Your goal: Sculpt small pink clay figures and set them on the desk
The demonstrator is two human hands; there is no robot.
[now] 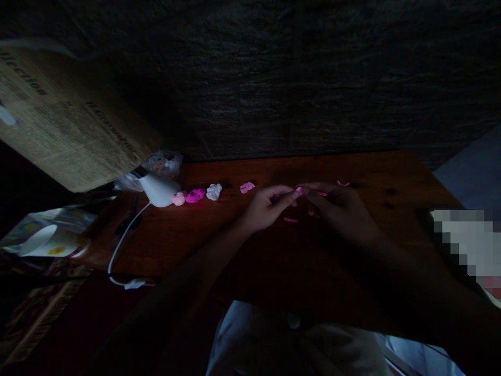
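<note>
Over the wooden table, my left hand (270,204) and my right hand (336,206) meet fingertip to fingertip. Both are closed in a pinch on a small piece of pink modelling clay (299,191), partly hidden by the fingers. A thin pink strip (321,194) shows under my right fingers; whether it joins the piece I cannot tell. Below the hands lies a short pink clay roll (290,220), and beyond the right hand a thin curved pink strip (343,183). Left of my left hand sits a crumpled pink lump (247,187).
A white lump (214,191), a magenta lump (195,196) and a pale pink lump (179,198) line up beside a white lamp base (158,189) with a cable. A newsprint-patterned shade (74,115) overhangs the left. A paper cup (55,243) lies at the left; a blurred-out screen (465,250) stands right.
</note>
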